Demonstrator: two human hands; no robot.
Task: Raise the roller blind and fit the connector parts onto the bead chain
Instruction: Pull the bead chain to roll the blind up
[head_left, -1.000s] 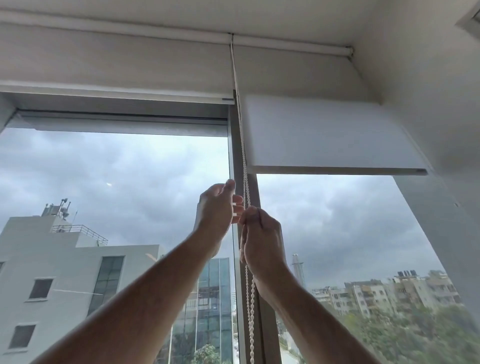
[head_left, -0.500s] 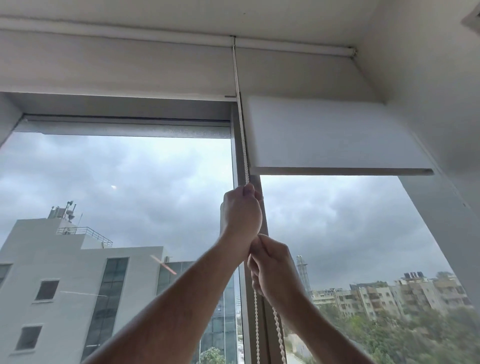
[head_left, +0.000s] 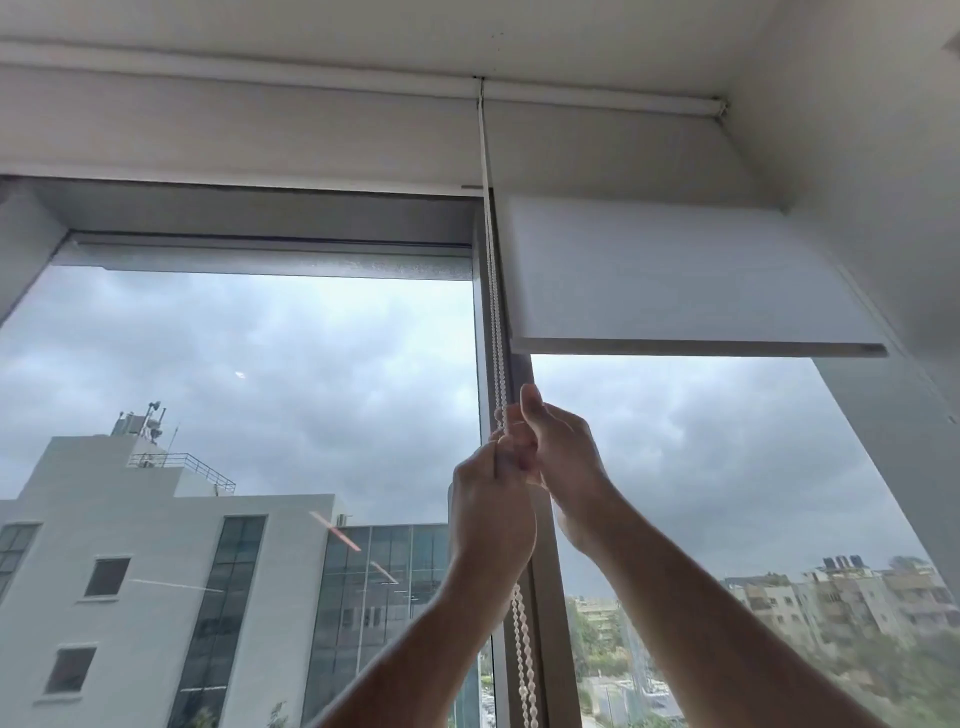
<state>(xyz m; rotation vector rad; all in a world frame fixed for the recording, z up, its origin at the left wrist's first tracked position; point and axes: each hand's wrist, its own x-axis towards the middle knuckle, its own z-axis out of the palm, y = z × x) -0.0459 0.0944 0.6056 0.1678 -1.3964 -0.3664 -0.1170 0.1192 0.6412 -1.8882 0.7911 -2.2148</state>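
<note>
Overhead, a wide window (head_left: 249, 395) fills the view beyond a person's two raised hands, with grey cloud and a pale office building (head_left: 156, 571) seen through the glass to the left of them. Above and to the right of the hands hangs the white roller blind (head_left: 670, 275), drawn most of the way up, its bottom bar (head_left: 696, 349) level and well clear of the fingers; a second blind (head_left: 234, 135), above and to the left, is rolled almost fully to its tube. A grey window mullion (head_left: 540, 597) runs straight down behind the hands. The left hand (head_left: 491, 512) is closed in a fist around the bead chain (head_left: 494, 312), the strands passing into its grip from above. The right hand (head_left: 563, 457) sits just above and beside it, touching it, with the thumb pointing up and its fingers curled toward the chain; whether they are pinching the beads cannot be told from this angle. The white chain rises from the hands along the mullion to the blind tube near the ceiling, and its doubled strands hang down below the left wrist to the frame's lower edge.
</note>
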